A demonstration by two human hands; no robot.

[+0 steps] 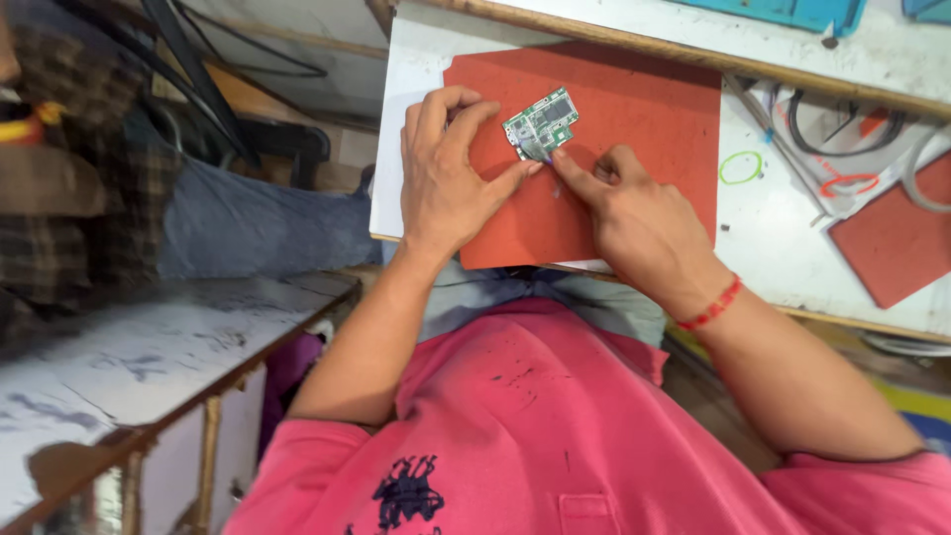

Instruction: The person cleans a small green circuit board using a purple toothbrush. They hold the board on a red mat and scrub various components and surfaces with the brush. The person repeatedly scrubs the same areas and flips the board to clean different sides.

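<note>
A small green circuit board (543,121) lies on a red mat (634,109) spread over a white workbench (763,228). My left hand (451,173) rests on the mat, fingertips and thumb touching the board's left and lower edge. My right hand (634,213) lies to the right, its index finger pointing at the board's lower corner, where a small metal tip shows between the two hands. Whether either hand grips that tip is unclear. A red thread band circles my right wrist.
A green ring (740,166), cables (842,129) and a second red mat (897,238) lie on the bench at right. A person in jeans (258,223) sits at left. A marbled counter (129,357) runs along the lower left.
</note>
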